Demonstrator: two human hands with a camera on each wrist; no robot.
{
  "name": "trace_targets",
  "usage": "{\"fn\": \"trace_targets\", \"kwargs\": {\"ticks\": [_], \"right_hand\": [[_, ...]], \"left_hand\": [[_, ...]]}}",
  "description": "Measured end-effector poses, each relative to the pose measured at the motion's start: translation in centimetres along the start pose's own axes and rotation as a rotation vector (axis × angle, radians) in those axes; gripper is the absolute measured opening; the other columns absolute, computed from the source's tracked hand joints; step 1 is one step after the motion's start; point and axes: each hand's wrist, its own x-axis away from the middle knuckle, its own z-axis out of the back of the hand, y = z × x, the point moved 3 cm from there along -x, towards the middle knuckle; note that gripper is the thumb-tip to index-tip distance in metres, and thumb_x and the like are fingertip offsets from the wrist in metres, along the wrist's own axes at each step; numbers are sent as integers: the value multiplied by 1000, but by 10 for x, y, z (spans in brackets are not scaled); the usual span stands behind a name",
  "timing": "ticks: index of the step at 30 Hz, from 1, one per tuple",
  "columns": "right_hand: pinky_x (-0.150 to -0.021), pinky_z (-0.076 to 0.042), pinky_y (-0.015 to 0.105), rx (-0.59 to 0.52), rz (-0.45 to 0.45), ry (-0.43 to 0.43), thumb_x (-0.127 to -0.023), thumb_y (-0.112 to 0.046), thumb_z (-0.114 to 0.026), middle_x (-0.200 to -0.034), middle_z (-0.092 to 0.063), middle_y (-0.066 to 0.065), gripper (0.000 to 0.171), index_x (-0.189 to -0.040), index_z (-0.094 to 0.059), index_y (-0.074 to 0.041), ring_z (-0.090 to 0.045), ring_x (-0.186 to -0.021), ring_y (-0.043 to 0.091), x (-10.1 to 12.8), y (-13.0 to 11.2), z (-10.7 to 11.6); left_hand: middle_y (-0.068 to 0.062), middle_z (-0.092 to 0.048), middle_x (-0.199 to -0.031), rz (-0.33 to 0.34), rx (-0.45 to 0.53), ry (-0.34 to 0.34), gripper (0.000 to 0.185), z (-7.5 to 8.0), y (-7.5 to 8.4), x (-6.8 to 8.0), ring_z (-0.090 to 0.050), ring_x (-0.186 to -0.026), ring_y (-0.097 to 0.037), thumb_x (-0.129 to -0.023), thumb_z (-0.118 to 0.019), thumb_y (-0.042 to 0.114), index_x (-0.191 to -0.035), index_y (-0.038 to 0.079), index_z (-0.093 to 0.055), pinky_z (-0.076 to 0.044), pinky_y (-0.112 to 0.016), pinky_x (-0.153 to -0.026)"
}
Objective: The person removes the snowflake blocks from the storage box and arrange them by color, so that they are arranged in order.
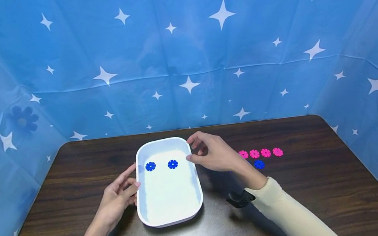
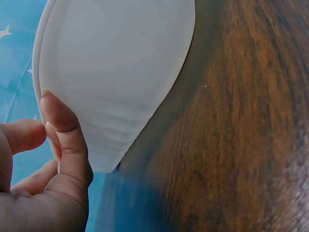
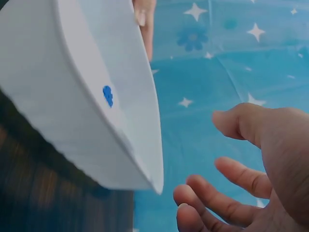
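Note:
A white rectangular tray with rounded corners is in the middle of the head view. Two blue notched discs lie in its far half, side by side. My left hand holds the tray's left side, thumb at the rim and fingers at the outer wall. In the left wrist view, that hand's fingers touch the tray's edge. My right hand hovers by the far right rim, fingers loosely bent. From the right wrist, this hand shows a gap to the tray and nothing between its fingers.
Right of the tray, several pink notched discs form a row on the dark wooden table. One blue disc lies just in front of them. A blue star-patterned cloth encloses the back and sides.

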Motion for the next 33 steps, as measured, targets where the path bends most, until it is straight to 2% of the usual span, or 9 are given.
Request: {"fn": "trace_targets", "kwargs": {"ticks": [8,16,23,28,33], "right_hand": [[-74,-53,30,33,-19,-64,-92,-30,-77,-118,-68,7,47,-132,-60,-16,-62,-90,18,-19,-17,-23],[-80,-55,34,29,-81,-132,-92,-36,-77,-124,-66,10,51,-135,-58,-16,-64,-95,18,-36,-25,-47],[-86,-54,38,51,-155,-163,-91,-38,-77,-131,-64,13,55,-137,-57,-14,-66,-102,22,-48,-21,-68],[-96,-53,42,44,-216,-171,-90,-40,-77,-139,-58,15,58,-138,-55,-16,-61,-117,27,-52,-19,-80],[-100,-49,40,79,-255,-170,-87,-42,-79,-141,-56,13,64,-140,-53,-17,-56,-120,25,-54,-19,-87]], "left_hand": [[-7,-52,-117,5,2,7,62,-1,2,0,-63,-87,-14,-103,-61,15,-159,28,-37,-58,-27,-74],[-8,-53,-116,8,18,6,63,-1,1,0,-62,-83,-13,-103,-61,14,-159,27,-37,-58,-28,-73],[-7,-53,-115,-5,23,-6,62,-1,-1,0,-62,-82,-12,-103,-61,14,-159,26,-36,-58,-28,-72],[-6,-53,-115,-7,26,-11,62,-1,-1,0,-61,-81,-12,-103,-62,16,-159,26,-37,-58,-28,-72],[-6,-53,-114,-13,34,-14,61,-1,-1,1,-62,-80,-13,-103,-62,16,-159,26,-37,-57,-28,-72]]}}
